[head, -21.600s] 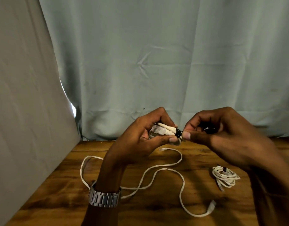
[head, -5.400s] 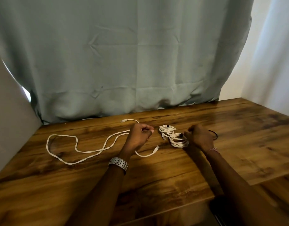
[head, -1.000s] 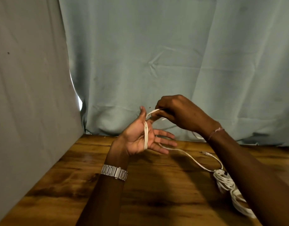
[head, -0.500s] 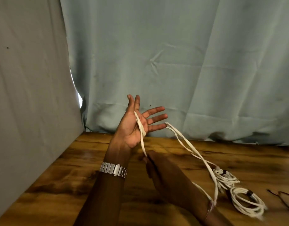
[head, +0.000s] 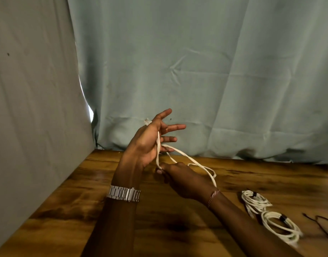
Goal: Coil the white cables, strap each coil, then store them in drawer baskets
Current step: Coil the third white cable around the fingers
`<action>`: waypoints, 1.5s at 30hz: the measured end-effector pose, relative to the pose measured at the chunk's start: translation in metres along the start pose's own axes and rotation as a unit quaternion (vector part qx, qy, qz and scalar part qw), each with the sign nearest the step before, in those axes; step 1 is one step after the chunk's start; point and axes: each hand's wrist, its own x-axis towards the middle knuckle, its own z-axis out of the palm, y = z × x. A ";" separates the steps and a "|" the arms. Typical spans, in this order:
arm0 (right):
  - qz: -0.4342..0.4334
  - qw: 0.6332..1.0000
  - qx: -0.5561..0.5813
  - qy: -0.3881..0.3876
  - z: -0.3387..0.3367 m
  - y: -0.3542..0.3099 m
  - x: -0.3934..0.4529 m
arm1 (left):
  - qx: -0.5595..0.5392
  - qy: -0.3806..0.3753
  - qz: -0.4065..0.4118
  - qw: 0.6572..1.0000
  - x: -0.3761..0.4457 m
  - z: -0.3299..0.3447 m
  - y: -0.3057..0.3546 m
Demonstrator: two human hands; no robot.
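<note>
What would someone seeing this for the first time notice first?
Mid-frame, the raised left hand with spread fingers has a white cable looped over it, while the right hand pinches the cable just below. On the wooden table at lower right lie two strapped cable coils.

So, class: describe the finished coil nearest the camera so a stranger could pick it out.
Start at the wooden table and go to its right side, where two white coils lie. The nearer coil is the wider, flatter loop, closer to the table's front edge.
</note>
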 end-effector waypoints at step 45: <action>-0.079 0.988 0.042 0.126 -0.066 0.042 0.024 | 0.135 -0.099 0.110 0.980 -0.036 0.024 0.023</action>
